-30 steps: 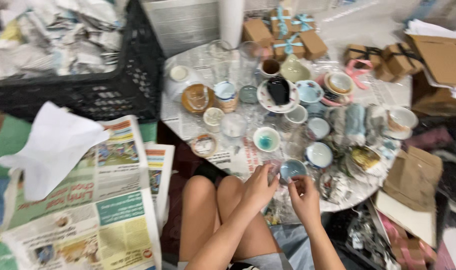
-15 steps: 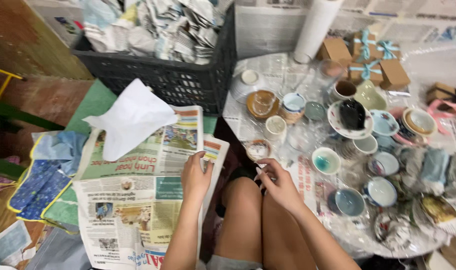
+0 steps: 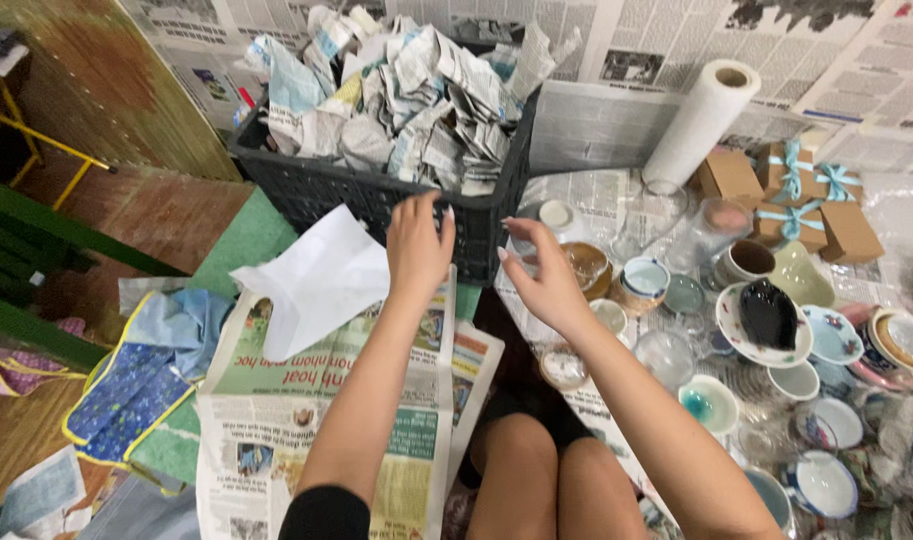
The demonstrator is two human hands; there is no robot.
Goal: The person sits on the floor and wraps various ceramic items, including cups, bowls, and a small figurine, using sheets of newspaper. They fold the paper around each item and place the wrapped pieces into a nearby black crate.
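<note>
1. Now we reach both hands toward the black crate (image 3: 316,185), which stands at the far edge of the floor space, heaped with crumpled newspaper wads (image 3: 416,90).
2. Our left hand (image 3: 418,245) is raised just before the crate's front wall, fingers loosely curled, gripping nothing.
3. Our right hand (image 3: 541,270) hovers beside the crate's near corner, fingers spread, empty.
4. Flat newspaper sheets (image 3: 276,420) lie under our left forearm; a white tissue sheet (image 3: 316,275) rests on them.
5. Ceramic cups and bowls (image 3: 766,340) crowd the surface to our right.
</note>
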